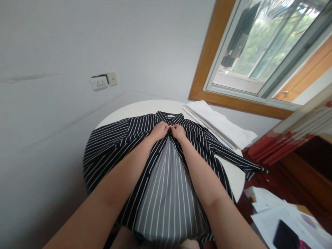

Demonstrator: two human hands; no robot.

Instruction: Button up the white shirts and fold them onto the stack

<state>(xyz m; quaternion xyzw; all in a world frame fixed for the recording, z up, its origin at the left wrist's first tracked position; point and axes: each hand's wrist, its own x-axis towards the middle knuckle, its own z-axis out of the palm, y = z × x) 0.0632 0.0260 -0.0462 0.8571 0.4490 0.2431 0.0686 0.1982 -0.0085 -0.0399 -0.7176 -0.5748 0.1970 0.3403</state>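
Observation:
A black shirt with white stripes [171, 193] lies spread on a round white table, its collar toward the wall. The front hangs apart below my hands and shows the greyish striped inside. My left hand [159, 130] pinches one front edge just under the collar. Close beside it, my right hand [177, 132] pinches the other front edge, the fingertips of both hands almost meeting. Whatever small part sits between the fingertips is hidden. One sleeve [233, 155] stretches right past the table's edge; the other is folded at the left.
A folded white cloth [220, 122] lies at the table's [124, 110] back right. Papers [282, 218] and a dark phone-like object [286, 236] are at lower right. The wall has a socket [99, 83]; a wood-framed window [207, 52] and red-white curtain [275, 145] stand right.

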